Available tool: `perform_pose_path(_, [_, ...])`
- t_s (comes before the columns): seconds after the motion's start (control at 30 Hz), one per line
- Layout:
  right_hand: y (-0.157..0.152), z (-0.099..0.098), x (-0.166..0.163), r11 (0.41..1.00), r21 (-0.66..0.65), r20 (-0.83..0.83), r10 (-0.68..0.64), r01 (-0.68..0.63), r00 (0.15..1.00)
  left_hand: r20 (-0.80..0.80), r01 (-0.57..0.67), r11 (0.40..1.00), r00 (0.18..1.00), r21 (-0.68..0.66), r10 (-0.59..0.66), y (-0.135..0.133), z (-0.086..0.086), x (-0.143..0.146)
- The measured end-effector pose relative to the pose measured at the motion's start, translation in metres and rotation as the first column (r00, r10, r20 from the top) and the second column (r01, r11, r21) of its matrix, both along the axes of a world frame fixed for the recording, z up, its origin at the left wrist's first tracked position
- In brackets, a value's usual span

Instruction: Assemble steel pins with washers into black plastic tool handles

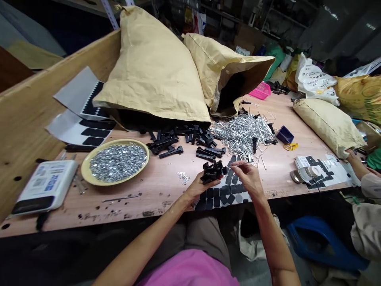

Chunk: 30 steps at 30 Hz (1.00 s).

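My left hand [199, 186] is closed around a bunch of black plastic parts [212, 172] just above the table's front edge. My right hand [248, 175] pinches at the right end of that bunch; what its fingertips grip is too small to make out. Under both hands lies a white sheet of black foam pads [224, 195]. Behind them a pile of loose black plastic parts [182, 140] spills from under a brown paper sack [154, 67]. A heap of silver metal pins [241, 133] lies to the right of that pile.
A yellow dish of small silver washers [116, 162] sits at left, with a white box [44, 186] beside it. A second open sack [229, 67], a pink basket [260, 90] and a small blue tray [285, 134] stand behind. Another person's hand [353, 157] rests at the right edge.
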State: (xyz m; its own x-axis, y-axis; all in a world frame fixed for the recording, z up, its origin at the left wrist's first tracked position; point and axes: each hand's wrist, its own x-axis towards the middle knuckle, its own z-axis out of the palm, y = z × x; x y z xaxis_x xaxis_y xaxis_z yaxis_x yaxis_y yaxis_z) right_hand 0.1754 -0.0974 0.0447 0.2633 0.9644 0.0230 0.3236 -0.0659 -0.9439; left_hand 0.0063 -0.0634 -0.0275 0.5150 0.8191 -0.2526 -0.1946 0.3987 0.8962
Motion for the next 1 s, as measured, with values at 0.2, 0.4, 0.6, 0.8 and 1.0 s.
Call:
perform_pose_path(0.2, [0.007,-0.003,-0.006,0.983,-0.028,0.328,0.181,-0.182,0.927,0.000,0.029,1.000,1.000,0.010,-0.029,0.002,0.003,0.004])
perform_pose_path(0.4, [0.006,0.002,0.015,0.978,-0.106,0.183,0.195,-0.178,0.964,0.001,-0.040,0.998,0.999,-0.043,0.040,-0.005,0.007,0.001])
perform_pose_path(0.6, [0.008,-0.020,0.071,0.713,-0.464,0.700,-0.069,0.526,0.711,0.024,-0.137,0.990,0.990,-0.034,0.137,-0.006,0.011,-0.003])
perform_pose_path(0.8, [0.012,-0.045,0.082,0.619,-0.506,0.714,-0.091,0.601,0.695,-0.037,-0.141,0.990,0.989,-0.026,0.140,-0.005,0.011,0.003])
perform_pose_path(1.0, [0.001,-0.032,0.086,0.687,-0.445,0.641,-0.204,0.575,0.740,-0.025,-0.157,0.987,0.987,0.035,0.158,-0.002,0.003,0.000])
